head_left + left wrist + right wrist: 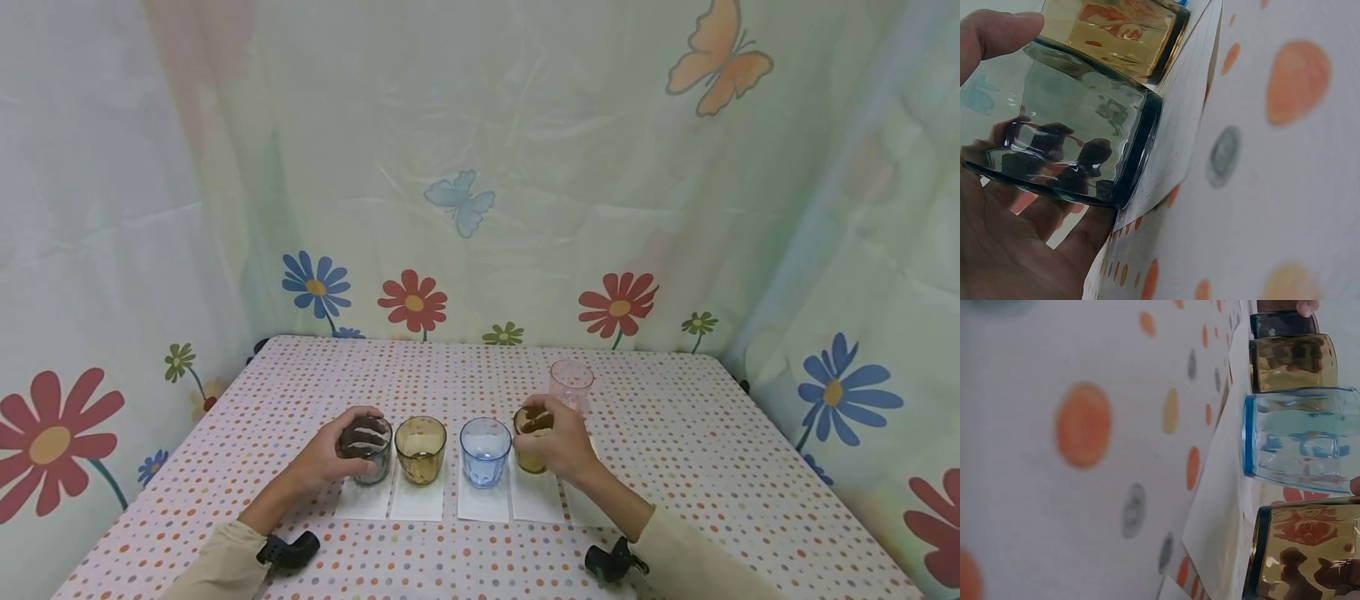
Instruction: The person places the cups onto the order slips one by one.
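My left hand (330,452) grips a dark grey glass (381,452) at the left end of a row of tumblers. In the left wrist view, its thumb lies at one side of the grey glass (1079,119) and the fingers show through the far wall. At the row's right end, my right hand (564,443) holds an olive-amber glass (531,462) from above and the side. Between the hands stand another amber glass (420,454) and a light blue glass (486,454), both upright. The right wrist view shows the blue glass (1300,440) beside the held amber one.
White paper cards (417,505) lie in a row under and in front of the glasses. A pink glass (572,379) stands farther back, partly behind my right hand. The dotted tablecloth (450,558) reaches a floral curtain (465,275) at the back.
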`<state>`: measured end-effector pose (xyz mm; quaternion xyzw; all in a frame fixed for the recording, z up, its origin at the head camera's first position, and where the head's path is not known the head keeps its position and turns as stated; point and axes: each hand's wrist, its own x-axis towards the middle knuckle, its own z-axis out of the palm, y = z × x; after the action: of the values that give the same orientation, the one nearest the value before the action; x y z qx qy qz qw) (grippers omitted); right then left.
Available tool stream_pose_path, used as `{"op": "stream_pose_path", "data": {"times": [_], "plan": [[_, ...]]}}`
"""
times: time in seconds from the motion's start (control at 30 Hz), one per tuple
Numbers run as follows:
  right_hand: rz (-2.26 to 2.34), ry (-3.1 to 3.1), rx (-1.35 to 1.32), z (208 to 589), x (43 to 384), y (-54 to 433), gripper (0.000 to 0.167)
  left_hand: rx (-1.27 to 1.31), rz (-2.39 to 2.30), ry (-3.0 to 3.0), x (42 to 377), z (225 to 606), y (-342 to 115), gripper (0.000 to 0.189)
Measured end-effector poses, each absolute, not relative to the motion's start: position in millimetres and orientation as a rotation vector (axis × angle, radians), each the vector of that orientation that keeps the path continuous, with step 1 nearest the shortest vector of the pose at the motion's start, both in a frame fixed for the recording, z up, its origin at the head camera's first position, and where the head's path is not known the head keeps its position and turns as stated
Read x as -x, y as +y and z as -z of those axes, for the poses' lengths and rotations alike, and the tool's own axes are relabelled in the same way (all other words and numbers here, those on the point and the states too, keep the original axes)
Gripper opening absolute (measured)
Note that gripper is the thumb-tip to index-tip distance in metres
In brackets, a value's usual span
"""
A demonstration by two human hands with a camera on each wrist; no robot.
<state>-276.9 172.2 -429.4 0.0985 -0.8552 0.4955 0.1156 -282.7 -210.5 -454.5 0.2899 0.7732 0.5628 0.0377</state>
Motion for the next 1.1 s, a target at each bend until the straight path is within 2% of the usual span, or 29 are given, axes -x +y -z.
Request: {"op": "stream_pose_path", "data": {"times": [1.1], "plan": [[-1.505,-2.645,-0.338,430,267,180,0.053,-0.877,-1.726,2.374,283,455,-210,0.067]]}}
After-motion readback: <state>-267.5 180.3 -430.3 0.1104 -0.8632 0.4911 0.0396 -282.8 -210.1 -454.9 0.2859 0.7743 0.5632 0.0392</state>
